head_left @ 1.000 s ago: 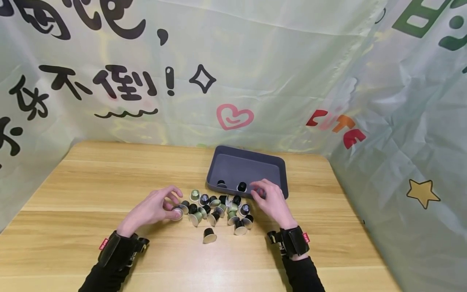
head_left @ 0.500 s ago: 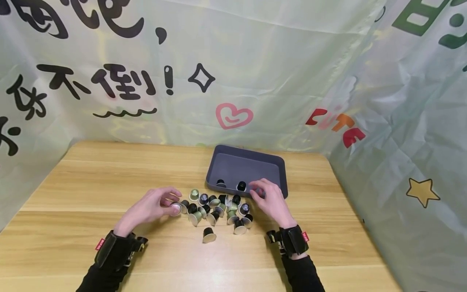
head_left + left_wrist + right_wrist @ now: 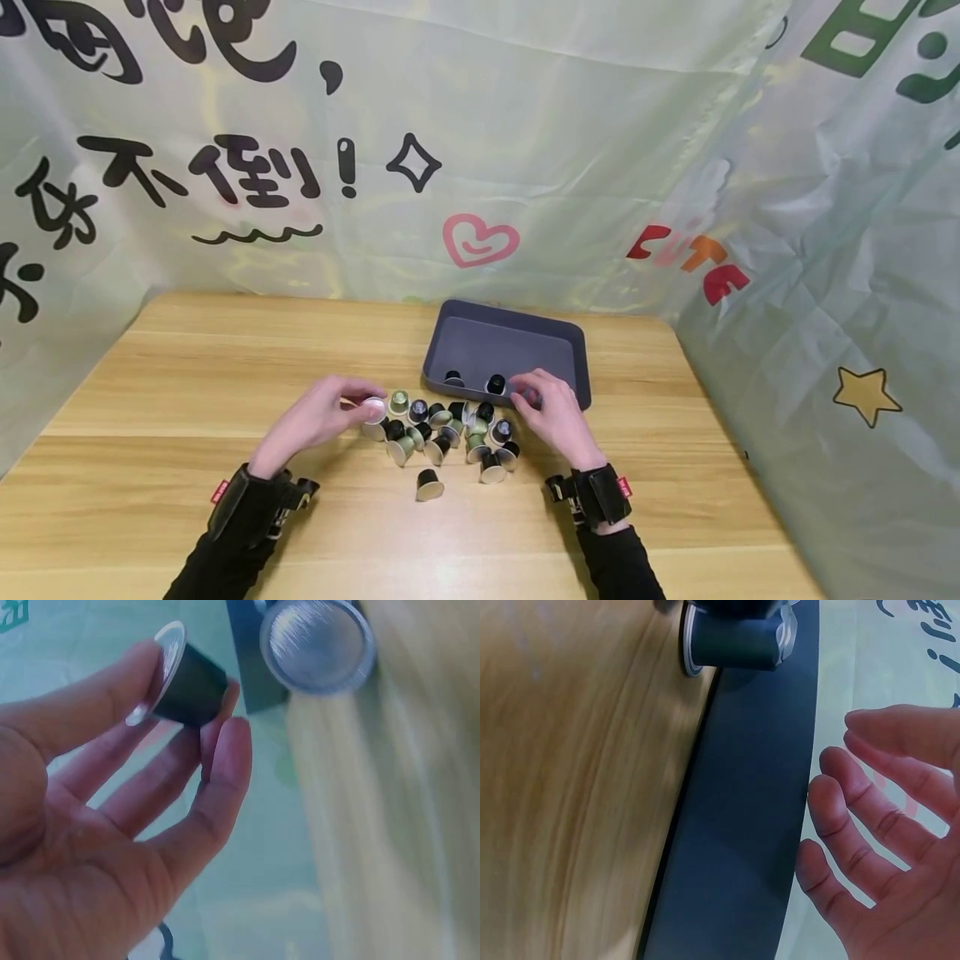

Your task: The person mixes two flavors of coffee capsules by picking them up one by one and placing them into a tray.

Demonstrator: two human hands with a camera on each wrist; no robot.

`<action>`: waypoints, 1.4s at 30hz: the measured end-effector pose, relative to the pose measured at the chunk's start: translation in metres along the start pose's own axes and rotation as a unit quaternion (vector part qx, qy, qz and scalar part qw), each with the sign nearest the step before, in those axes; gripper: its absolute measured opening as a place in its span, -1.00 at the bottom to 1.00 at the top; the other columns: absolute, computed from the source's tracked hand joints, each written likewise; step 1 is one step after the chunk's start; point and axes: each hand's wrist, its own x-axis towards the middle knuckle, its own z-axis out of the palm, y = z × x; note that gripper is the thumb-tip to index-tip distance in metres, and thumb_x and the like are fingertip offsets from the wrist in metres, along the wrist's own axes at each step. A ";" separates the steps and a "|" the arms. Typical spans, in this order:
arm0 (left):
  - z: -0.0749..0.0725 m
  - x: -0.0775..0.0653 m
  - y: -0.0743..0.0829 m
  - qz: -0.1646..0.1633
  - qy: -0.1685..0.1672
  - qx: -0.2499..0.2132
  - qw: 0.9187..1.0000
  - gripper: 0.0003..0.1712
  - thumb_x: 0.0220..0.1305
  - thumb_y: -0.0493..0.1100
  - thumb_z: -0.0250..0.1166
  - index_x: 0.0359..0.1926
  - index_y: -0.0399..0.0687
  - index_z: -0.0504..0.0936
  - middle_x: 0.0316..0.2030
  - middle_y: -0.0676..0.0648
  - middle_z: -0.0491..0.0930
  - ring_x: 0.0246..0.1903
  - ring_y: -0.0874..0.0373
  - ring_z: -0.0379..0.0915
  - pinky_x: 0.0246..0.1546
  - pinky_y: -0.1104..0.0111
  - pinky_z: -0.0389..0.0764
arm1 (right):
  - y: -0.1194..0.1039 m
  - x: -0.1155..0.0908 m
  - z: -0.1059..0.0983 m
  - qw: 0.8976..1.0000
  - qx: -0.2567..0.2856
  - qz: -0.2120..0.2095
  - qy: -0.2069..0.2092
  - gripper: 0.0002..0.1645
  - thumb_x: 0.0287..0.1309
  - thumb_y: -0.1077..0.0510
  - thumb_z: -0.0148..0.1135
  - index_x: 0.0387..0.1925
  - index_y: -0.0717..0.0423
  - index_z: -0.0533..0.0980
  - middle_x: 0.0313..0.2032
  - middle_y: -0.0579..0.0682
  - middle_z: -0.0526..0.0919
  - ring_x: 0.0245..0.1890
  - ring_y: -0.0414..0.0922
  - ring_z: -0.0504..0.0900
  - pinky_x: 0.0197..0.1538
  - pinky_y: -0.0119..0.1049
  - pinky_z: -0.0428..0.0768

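Note:
My left hand pinches a dark coffee capsule between thumb and fingertips, its silver foil lid against the thumb. In the head view, this hand is at the left end of a loose cluster of black, green and dark blue capsules, such as a green one. My right hand hovers at the near rim of the dark grey tray, right of the cluster. Its fingers are loosely bent with nothing between them, as the right wrist view shows. Two black capsules, one at the left and another, lie inside the tray's near edge.
One black capsule lies apart, nearer the front of the wooden table. Behind and to the right, a printed cloth hangs along the table edges. Wrist cameras are strapped to both forearms.
My left hand first shifted slightly left with the capsule, then moved right and a little up, turning its foil lid more into view. The right hand stayed almost still beside the tray.

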 end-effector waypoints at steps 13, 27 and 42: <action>0.022 0.060 0.028 -0.063 -0.021 -0.151 0.986 -0.56 0.44 -0.28 0.17 0.27 -0.35 0.49 -0.11 -0.40 0.65 -0.31 -0.08 0.69 -0.42 0.35 0.71 | -0.005 0.000 0.003 1.000 0.005 -0.008 0.005 -0.77 0.20 0.28 0.35 -0.08 0.15 0.69 -0.36 -0.08 0.65 -0.43 -0.24 0.53 -0.37 -0.48 0.39; 0.016 0.049 0.009 -0.009 0.071 -0.114 0.991 -0.40 0.41 -0.32 0.17 0.43 -0.27 0.30 0.42 -0.39 0.30 0.15 -0.30 0.55 -0.03 0.08 0.75 | -0.007 0.001 0.004 1.000 0.010 -0.018 0.019 -0.79 0.19 0.29 0.36 -0.11 0.15 0.70 -0.38 -0.09 0.64 -0.46 -0.26 0.51 -0.39 -0.49 0.38; 0.019 0.009 -0.025 -0.029 -0.007 -0.016 0.999 -0.31 0.51 0.04 0.10 0.41 -0.39 0.28 0.37 -0.46 0.33 0.35 -0.43 0.28 0.41 -0.23 0.30 | -0.010 -0.004 -0.007 0.994 0.055 -0.050 -0.084 -0.95 0.23 0.20 0.35 -0.34 0.10 0.68 -0.44 -0.08 0.77 -0.55 -0.39 0.54 -0.46 -0.52 0.56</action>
